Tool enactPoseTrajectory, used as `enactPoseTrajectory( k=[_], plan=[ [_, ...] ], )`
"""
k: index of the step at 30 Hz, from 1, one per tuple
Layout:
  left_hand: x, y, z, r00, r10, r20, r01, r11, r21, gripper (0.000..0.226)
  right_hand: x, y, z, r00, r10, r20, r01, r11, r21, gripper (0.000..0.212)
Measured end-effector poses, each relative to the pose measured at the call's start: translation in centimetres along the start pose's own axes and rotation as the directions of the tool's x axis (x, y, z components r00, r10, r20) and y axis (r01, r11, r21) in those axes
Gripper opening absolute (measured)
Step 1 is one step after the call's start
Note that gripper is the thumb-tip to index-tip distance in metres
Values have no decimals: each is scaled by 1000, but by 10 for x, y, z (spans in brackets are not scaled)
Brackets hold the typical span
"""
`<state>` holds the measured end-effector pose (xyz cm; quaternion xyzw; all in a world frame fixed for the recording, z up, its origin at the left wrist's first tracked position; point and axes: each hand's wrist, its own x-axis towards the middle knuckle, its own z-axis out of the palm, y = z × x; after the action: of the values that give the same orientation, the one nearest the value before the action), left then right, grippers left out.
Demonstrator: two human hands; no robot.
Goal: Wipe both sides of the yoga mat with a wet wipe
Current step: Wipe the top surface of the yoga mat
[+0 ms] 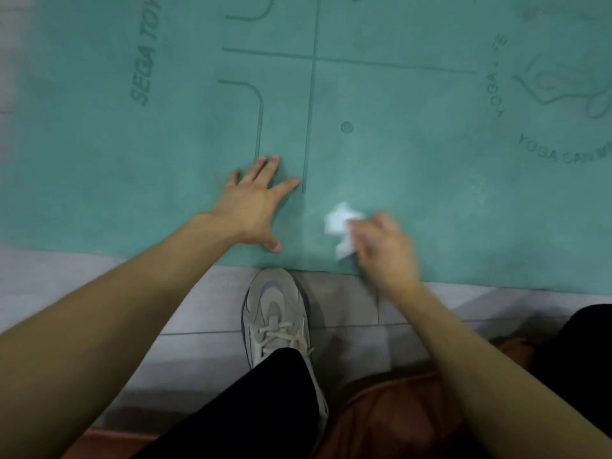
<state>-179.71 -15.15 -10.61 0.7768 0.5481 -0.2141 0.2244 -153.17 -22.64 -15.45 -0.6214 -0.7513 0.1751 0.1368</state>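
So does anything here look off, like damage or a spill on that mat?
Nothing stands out. The teal printed yoga mat lies flat on the grey tiled floor, the left hand rests spread on it, and the right hand holds a crumpled white wet wipe.

The flat teal-green rubber yoga mat [397,167] carries darker green printing: straight lines that cross, curved corner lines, a small round dot, the words "SEGA" and "YOGA", and a looping line drawing ringed by curved lettering. Its surface looks mottled, with paler patches. The crumpled white wet wipe [341,226] stands out bright against the teal. The tiled floor [347,309] is light grey with thin dark joints. The laced sneaker [275,313] is pale grey and beige with off-white laces. The trouser leg [265,402] above it is plain black.
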Motion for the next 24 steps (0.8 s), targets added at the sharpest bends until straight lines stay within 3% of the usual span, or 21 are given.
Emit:
enactPoseTrajectory(
  k=[2,3,4,5,7,8,10,11,13,14,16,18,19,20,22,24],
  plan=[
    [-4,3,9,1000,-12,-3,12,999,30,150,-2,23,-18,887,407,-221,-408,912,41,20],
    [-5,4,12,1000,-12,-5,12,999,35,151,-6,15,-13,845,477,-242,-473,878,78,19],
    [-5,4,12,1000,-11,-6,11,999,35,151,-10,-7,-3,893,411,-183,-400,911,95,18],
    [-4,5,11,1000,-14,-5,15,999,33,152,-15,-34,11,971,234,-54,-227,967,112,18],
    [-3,8,10,1000,-26,-3,26,999,38,151,-25,-59,28,978,-111,175,79,981,177,20],
    [-2,8,10,1000,-29,-2,29,999,44,151,-23,-52,25,968,-155,196,121,977,174,22],
    [-2,8,11,1000,-23,6,23,999,47,152,-22,-11,6,998,-8,60,3,996,89,20],
    [-2,7,12,1000,-21,5,21,999,45,152,-28,8,-7,987,154,-45,-152,987,49,19],
    [-2,7,10,999,-32,-2,32,999,43,153,-40,22,-15,891,406,-205,-400,914,70,17],
    [0,10,8,999,-37,5,37,998,48,154,-43,11,-7,884,414,-217,-406,910,82,18],
    [4,20,2,997,-81,6,80,994,81,155,-49,-26,16,989,134,-60,-129,988,86,21],
    [9,31,-3,992,-122,-6,122,986,114,151,-53,-29,20,985,-133,113,118,985,127,29],
    [12,34,-6,993,-119,-15,120,985,121,147,-50,-11,12,980,-162,116,148,981,123,32],
    [16,36,-9,994,-103,-29,106,986,126,144,-48,13,0,988,-128,83,122,990,76,32],
    [21,39,-14,995,-76,-63,84,989,125,141,-46,58,-31,976,196,-94,-197,980,-1,26],
    [27,42,-21,993,-73,-96,84,990,112,143,-38,68,-40,741,597,-307,-590,797,127,21]
  ],
)
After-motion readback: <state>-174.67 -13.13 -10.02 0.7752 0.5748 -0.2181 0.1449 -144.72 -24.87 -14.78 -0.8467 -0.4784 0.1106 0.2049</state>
